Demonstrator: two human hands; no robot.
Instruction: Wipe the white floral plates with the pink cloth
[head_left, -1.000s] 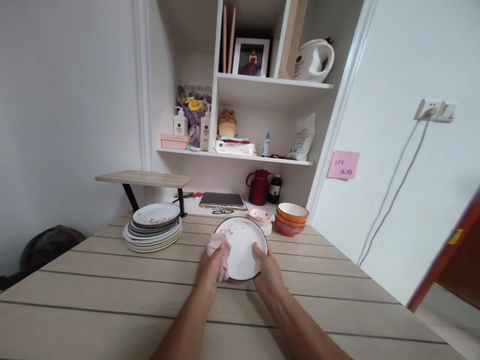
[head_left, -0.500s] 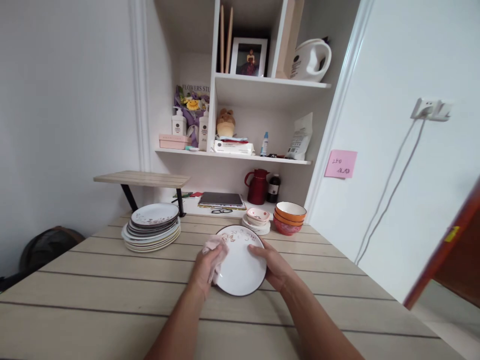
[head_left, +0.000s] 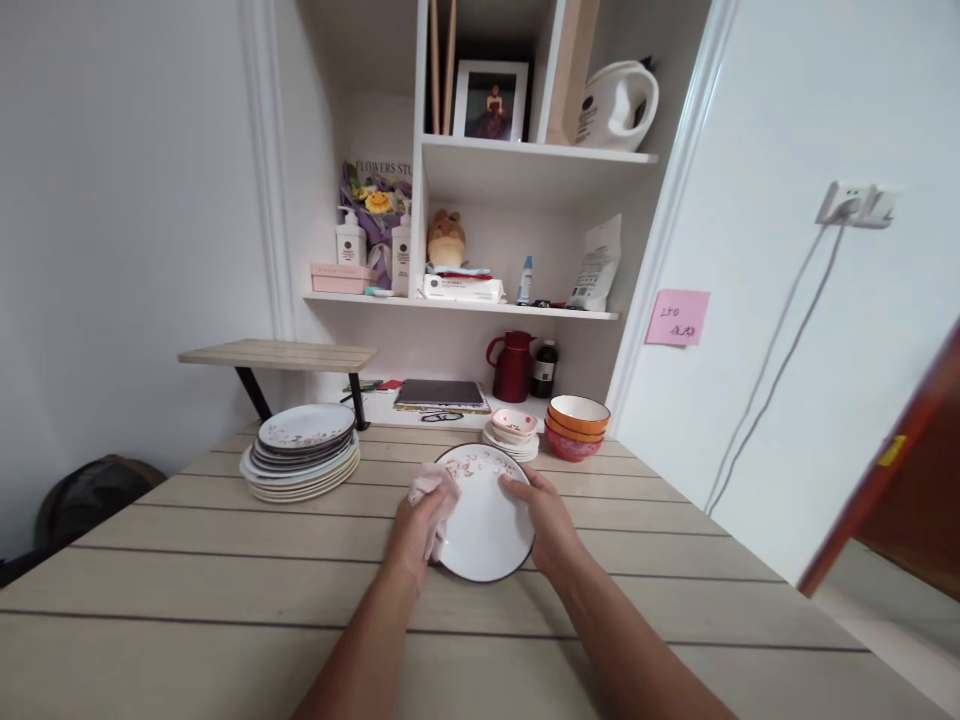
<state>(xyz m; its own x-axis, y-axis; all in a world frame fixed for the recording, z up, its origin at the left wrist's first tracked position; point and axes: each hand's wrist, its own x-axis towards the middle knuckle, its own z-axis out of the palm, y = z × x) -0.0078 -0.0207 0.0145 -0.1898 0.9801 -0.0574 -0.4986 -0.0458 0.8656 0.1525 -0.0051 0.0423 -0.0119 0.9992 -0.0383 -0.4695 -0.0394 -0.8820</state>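
Note:
A white plate (head_left: 486,520) with a dark rim and a floral print along its far side is held tilted above the wooden table. My right hand (head_left: 549,515) grips its right edge, thumb on the face and fingers underneath. At the left edge, my left hand (head_left: 417,522) is closed on a pale pink cloth (head_left: 442,497), pressing it round the plate's rim. The left fingers are mostly hidden behind cloth and plate.
Stacked plates (head_left: 306,430) stand at the left by a small raised shelf (head_left: 277,354). Beyond the held plate are small dishes (head_left: 513,430) and stacked bowls (head_left: 576,425). A red jug (head_left: 513,366) and a laptop (head_left: 439,393) are farther back.
Both hands and the plate stay nearly in place, with the cloth still at the left rim. The whole view has shifted slightly.

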